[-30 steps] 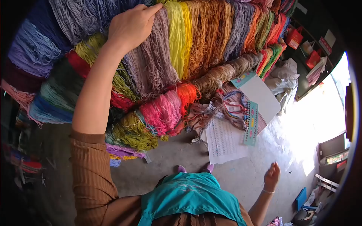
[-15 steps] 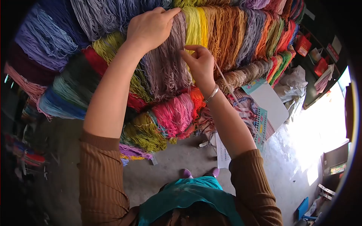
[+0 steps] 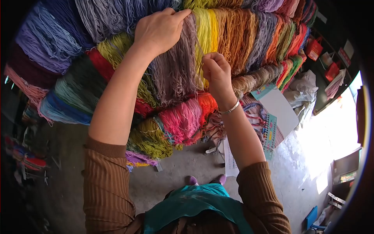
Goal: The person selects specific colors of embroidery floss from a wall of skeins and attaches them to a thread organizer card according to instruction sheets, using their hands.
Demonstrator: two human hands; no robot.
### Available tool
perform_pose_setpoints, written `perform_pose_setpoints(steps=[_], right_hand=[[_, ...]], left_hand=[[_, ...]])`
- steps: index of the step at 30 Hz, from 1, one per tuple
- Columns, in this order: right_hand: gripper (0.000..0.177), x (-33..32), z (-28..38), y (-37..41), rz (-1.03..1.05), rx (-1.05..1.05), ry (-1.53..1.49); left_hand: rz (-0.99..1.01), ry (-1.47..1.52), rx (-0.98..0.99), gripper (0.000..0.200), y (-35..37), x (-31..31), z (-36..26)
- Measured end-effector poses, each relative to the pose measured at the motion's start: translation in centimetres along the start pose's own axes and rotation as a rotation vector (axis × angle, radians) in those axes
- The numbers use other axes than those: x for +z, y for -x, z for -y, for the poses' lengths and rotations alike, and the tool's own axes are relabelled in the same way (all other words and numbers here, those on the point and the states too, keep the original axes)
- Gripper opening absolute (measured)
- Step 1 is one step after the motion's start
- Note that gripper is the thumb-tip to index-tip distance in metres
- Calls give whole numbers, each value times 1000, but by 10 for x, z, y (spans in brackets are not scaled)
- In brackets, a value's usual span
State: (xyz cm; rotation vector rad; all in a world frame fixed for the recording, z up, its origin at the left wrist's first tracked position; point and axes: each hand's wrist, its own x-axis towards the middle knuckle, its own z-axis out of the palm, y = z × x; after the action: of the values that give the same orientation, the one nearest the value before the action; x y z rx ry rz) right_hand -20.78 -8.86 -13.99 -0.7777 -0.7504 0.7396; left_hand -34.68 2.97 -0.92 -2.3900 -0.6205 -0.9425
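Bundles of coloured thread hang in a row across the top of the head view. My left hand lies on top of the grey-mauve thread bundle, its index finger pointing at the edge beside the yellow bundle. Closed in a pinch, my right hand is in front of the yellow and brown bundles. A thin greyish strand runs taut from near my left fingertip down to my right fingers. Whether my left fingers grip any thread is hidden.
Pink and olive bundles hang lower down. Right of my right forearm are a white sheet and a teal printed card. A plastic bag and red packets are farther right.
My right hand has moved right and slightly down, drawing away from the grey-mauve bundle, and its fingers have closed more. My left hand has shifted slightly right. The white strand near my right wrist no longer shows.
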Motion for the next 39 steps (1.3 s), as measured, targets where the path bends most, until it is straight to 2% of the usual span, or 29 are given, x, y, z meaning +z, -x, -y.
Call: perform_pose_setpoints(steps=[2, 11, 20, 24, 30, 32, 33, 34, 36, 38, 39], right_hand=[[11, 0, 2, 1, 87, 38, -94], [5, 3, -7, -4, 115, 47, -156], [6, 10, -3, -3, 44, 78, -159], [9, 3, -11, -10, 84, 69, -202], [20, 16, -13, -17, 6, -91, 114], [19, 21, -11, -19, -97, -17, 71], [9, 25, -7, -14, -121, -32, 44], [9, 22, -7, -12, -119, -31, 44], [6, 15, -4, -8, -35, -52, -150], [8, 15, 5, 0, -85, -61, -114], [8, 10, 10, 5, -13, -21, -182]], left_hand=[[-28, 1, 16, 37, 1, 1, 0], [-17, -8, 8, 37, 0, -1, -1], [-12, -7, -1, 36, 0, -2, -3], [-12, 3, -8, 36, -1, -1, -2], [-1, -5, -19, 36, -1, -1, -2], [-17, 0, -3, 36, -1, -1, -2], [-17, -1, -5, 36, 0, -1, -2], [-14, 2, -4, 36, 0, -1, -2], [-12, 7, -4, 35, 0, -1, -1], [-23, -8, 1, 35, -1, -2, -2], [-31, -3, 7, 35, 0, -1, -3]])
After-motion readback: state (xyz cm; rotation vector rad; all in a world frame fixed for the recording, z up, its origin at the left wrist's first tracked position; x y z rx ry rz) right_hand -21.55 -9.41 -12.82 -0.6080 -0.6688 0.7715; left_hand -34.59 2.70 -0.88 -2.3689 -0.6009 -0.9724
